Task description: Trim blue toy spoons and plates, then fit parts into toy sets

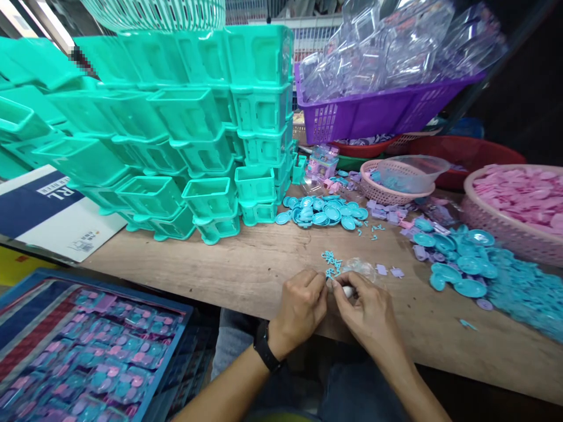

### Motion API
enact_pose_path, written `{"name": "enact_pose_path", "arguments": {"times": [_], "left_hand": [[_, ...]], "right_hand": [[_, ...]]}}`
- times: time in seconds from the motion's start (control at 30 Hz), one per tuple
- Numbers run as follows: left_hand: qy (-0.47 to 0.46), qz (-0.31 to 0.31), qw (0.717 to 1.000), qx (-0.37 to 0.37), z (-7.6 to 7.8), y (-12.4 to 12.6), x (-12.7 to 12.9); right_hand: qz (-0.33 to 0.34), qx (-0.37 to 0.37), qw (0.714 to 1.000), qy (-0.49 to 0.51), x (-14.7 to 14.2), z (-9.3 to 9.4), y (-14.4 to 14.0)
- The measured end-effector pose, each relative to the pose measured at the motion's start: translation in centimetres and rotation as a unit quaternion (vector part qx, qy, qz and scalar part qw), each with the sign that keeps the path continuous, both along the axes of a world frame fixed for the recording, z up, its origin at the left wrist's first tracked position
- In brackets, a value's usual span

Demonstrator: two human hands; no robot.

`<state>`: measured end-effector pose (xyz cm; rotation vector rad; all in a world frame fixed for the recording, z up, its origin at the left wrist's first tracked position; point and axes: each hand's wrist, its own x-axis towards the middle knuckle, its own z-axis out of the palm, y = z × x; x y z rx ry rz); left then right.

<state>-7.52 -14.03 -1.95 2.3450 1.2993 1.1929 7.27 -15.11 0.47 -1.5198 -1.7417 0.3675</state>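
Note:
My left hand (304,302), with a black band on its wrist, is closed near the table's front edge. Its fingertips meet those of my right hand (367,305), also closed in a pinch. What they pinch is too small to make out. Part of a whitish object (348,291) shows under the right fingers. Just beyond the fingertips lies a little heap of small blue hook-like pieces (331,262). A crumpled clear plastic bag (359,267) rests behind my right hand, with two small lilac pieces (389,270) to its right.
Stacked turquoise bins (211,199) stand at the left. Blue oval pieces (328,211) lie mid-table; more blue parts (470,264) spread rightward. Behind are a pink basket (497,220) and a purple crate (360,120) of clear packaging. A blue-rimmed crate (169,351) of packed sets sits lower left.

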Motion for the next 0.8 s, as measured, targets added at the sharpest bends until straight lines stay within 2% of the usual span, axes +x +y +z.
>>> {"name": "enact_pose_path", "arguments": {"times": [0.17, 0.27, 0.37, 0.43, 0.47, 0.5, 0.57, 0.6, 0.63, 0.7, 0.8], "left_hand": [[0.048, -0.044, 0.997, 0.045, -0.5, 0.1, -0.2], [0.068, -0.044, 0.997, 0.021, -0.9, -0.2, 0.2], [0.065, -0.061, 0.996, -0.029, -0.8, 0.2, 0.5], [0.064, -0.063, 0.995, -0.051, -0.4, 1.7, 0.3], [0.073, -0.049, 0.994, -0.057, 0.0, 2.9, -0.1], [0.089, -0.019, 0.994, -0.061, 0.4, 4.3, -0.6], [0.145, 0.068, 0.984, -0.072, 1.4, 7.5, -1.8], [0.174, 0.115, 0.975, -0.081, 1.8, 9.1, -2.4], [0.206, 0.137, 0.964, -0.094, 2.2, 10.5, -3.0], [0.259, 0.148, 0.946, -0.13, 2.7, 12.8, -3.6], [0.275, 0.142, 0.938, -0.156, 2.7, 14.1, -3.8]], "right_hand": [[-0.005, -0.082, 0.995, 0.063, -0.1, 0.2, 0.5], [-0.015, -0.089, 0.994, 0.062, 0.0, -0.5, 0.5], [-0.015, -0.093, 0.995, 0.036, 1.9, -1.3, 1.1], [-0.042, -0.081, 0.996, 0.009, 4.9, -1.2, 2.2], [-0.083, -0.057, 0.995, -0.005, 6.9, -0.9, 3.0], [-0.134, -0.034, 0.99, -0.027, 9.1, -0.6, 3.8], [-0.264, -0.024, 0.961, -0.082, 13.6, 0.3, 5.2], [-0.305, -0.015, 0.946, -0.11, 15.5, 0.8, 5.7], [-0.334, -0.003, 0.934, -0.128, 17.1, 1.1, 5.9], [-0.352, 0.026, 0.924, -0.144, 18.5, 1.2, 5.9], [-0.282, 0.044, 0.949, -0.133, 16.3, 0.0, 5.1]]}}
